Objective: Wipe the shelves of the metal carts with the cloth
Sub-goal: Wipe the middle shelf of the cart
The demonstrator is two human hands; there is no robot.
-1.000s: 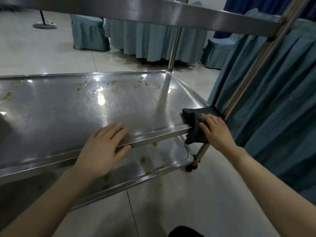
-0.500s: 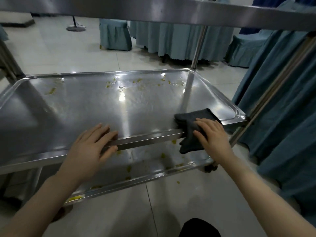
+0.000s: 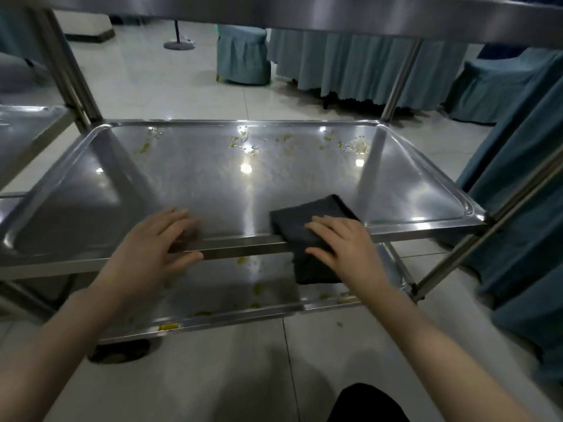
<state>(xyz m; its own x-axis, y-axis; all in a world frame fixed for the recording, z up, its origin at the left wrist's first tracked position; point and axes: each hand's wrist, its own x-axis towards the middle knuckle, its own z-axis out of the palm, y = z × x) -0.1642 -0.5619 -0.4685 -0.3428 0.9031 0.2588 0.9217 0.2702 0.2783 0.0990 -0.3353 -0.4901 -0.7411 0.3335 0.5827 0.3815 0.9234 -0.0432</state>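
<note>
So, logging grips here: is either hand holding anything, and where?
Neither grips. The right hand presses flat on the cloth where it drapes over the front rim of the shelf; the left hand rests on that rim.

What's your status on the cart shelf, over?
Left hand flat on front rim of middle shelf. Right hand presses cloth draped over that rim. Food scraps along far edge. Path clear.

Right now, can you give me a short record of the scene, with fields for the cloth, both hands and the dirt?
cloth: dark, draped over the front rim of the middle shelf
right hand: flat on the cloth, pressing
left hand: flat on the same rim
dirt, middle shelf: yellowish bits along the far edge
dirt, lower shelf: yellowish bits scattered
</note>
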